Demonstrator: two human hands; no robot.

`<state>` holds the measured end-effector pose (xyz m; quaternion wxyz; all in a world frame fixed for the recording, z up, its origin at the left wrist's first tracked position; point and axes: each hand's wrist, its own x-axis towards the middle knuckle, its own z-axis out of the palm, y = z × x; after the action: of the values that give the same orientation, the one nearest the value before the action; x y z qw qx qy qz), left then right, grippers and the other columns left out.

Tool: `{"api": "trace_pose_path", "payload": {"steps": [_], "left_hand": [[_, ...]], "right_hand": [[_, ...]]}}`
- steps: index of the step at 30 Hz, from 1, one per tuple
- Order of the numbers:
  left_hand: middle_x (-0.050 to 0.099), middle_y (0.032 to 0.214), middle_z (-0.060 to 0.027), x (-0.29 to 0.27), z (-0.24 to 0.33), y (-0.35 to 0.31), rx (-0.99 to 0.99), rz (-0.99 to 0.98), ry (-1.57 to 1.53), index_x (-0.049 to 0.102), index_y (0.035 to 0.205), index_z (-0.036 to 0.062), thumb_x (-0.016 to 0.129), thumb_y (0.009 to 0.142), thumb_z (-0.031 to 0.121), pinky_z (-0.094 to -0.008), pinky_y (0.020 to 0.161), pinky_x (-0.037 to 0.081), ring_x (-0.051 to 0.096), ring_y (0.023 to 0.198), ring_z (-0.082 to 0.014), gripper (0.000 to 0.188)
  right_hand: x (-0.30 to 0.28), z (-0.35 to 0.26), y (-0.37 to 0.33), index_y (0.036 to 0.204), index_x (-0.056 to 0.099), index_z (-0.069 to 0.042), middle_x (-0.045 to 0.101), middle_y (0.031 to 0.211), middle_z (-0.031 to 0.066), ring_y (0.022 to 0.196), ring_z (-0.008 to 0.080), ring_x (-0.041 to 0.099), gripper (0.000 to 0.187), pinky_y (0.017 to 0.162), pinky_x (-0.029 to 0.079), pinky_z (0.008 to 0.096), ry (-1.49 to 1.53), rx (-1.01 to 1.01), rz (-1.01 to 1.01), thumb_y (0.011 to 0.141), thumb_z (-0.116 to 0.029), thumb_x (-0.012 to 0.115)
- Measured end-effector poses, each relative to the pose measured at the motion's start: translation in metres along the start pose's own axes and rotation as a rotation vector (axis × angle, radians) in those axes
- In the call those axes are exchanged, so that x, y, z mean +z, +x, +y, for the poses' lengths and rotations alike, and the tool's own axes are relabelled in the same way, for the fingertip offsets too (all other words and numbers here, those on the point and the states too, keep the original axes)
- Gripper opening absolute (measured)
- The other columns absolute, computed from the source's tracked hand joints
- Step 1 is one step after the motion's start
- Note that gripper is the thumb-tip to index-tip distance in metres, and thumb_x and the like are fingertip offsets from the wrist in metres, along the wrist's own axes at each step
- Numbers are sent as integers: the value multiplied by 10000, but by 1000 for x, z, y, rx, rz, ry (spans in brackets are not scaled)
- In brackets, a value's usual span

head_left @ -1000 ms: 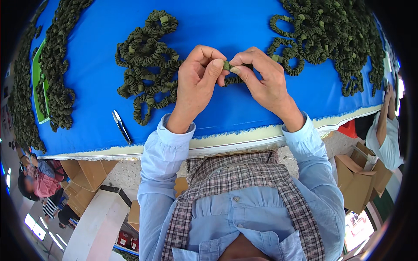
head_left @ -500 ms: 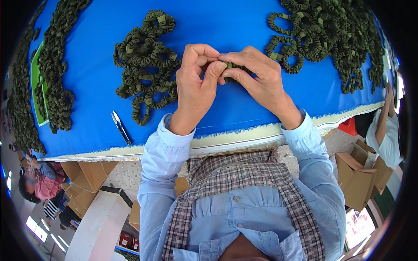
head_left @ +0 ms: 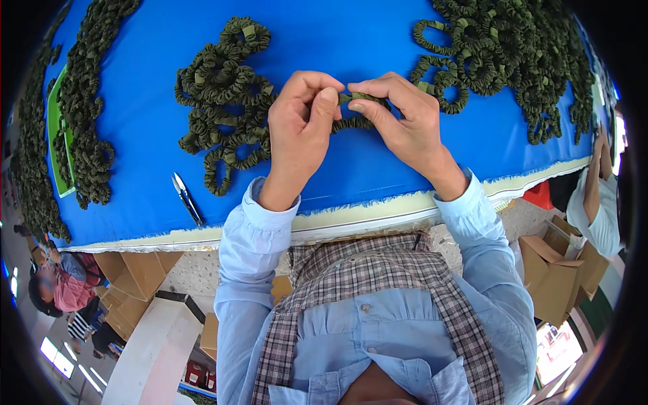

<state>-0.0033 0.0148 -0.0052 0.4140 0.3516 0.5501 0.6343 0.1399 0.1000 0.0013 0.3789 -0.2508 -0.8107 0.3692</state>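
Observation:
Between my hands, just above the blue cloth, is a dark green scrunchie (head_left: 354,123) with gathered fabric and a smooth, flat section. My right hand (head_left: 403,116) pinches that flat section between thumb and forefinger. My left hand (head_left: 302,125) is closed on the scrunchie's other side, thumb against bent forefinger; part of the band is hidden behind its fingers. Left of my hands lies a small pile of dark green scrunchies (head_left: 219,91). A larger heap of the same scrunchies (head_left: 509,57) spreads over the table at the far right.
Thread snips (head_left: 186,199) lie near the front edge of the blue table cloth (head_left: 145,135). More scrunchies (head_left: 88,115) line the far left, around a bright green tray (head_left: 61,152). Cardboard boxes (head_left: 550,277) stand below on the right. A co-worker's arm (head_left: 595,175) reaches in at the right rim.
My hands have drawn slightly apart, exposing the scrunchie's flat section and more of its gathered loop. The piles and snips stay in place.

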Motion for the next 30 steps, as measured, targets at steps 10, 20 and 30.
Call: {"api": "trace_pose_path", "payload": {"steps": [10,20,30], "left_hand": [[519,638,28,-3,-1,0,29,-25,181,595,800,3,641,922,154,-229,500,345,420,572,-35,200],[508,630,22,-3,-6,0,21,-31,175,593,795,2,627,929,152,-235,505,340,417,581,-41,204],[561,695,11,-5,-8,-1,-97,-58,82,601,862,17,605,960,208,-200,522,387,482,591,-38,214]], "right_hand": [[-7,0,2,886,680,-26,657,765,84,639,191,622,163,544,489,278,-55,-65,-41,754,-61,768],[-3,3,2,931,700,-29,671,788,80,643,171,620,180,541,483,267,-5,-51,-29,766,-64,762],[-6,7,0,945,691,-3,698,825,75,724,158,678,150,592,515,273,136,119,-98,812,-60,726]]}}
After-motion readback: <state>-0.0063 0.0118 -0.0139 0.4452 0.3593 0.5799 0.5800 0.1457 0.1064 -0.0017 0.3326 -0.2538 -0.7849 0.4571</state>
